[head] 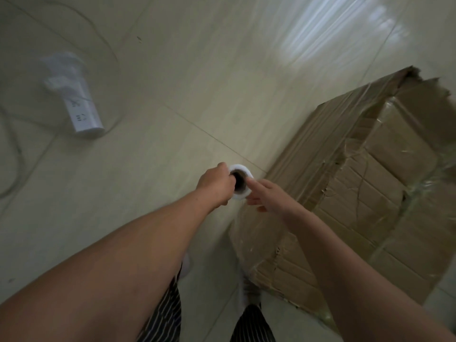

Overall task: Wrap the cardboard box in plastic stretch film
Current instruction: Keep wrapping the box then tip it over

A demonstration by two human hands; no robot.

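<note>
Down on the tiled floor stands the cardboard box, a big brown one with clear stretch film already drawn over its side and top in shiny creases. The top face of the box is torn open in a ragged line. Inside it, under the film, lighter brown rectangular panels lie side by side in rows. They look like smaller cartons, but I cannot tell this for sure.

Just beside the near left corner of the box, the person holds the roll of stretch film upright, so its dark hollow core faces the camera. The left hand grips the roll from the side away from the box, with the fingers curled over the white rim. The right hand comes from the box side. Its index finger lies straight against the rim, the other fingers are loosely bent by the roll, and I cannot tell if they clasp it.

Well apart from the box, to its far left, a white power strip lies on the floor with white plugs in it, and a thin cable curves around it. Below the hands, near the box, striped trousers are seen.
</note>
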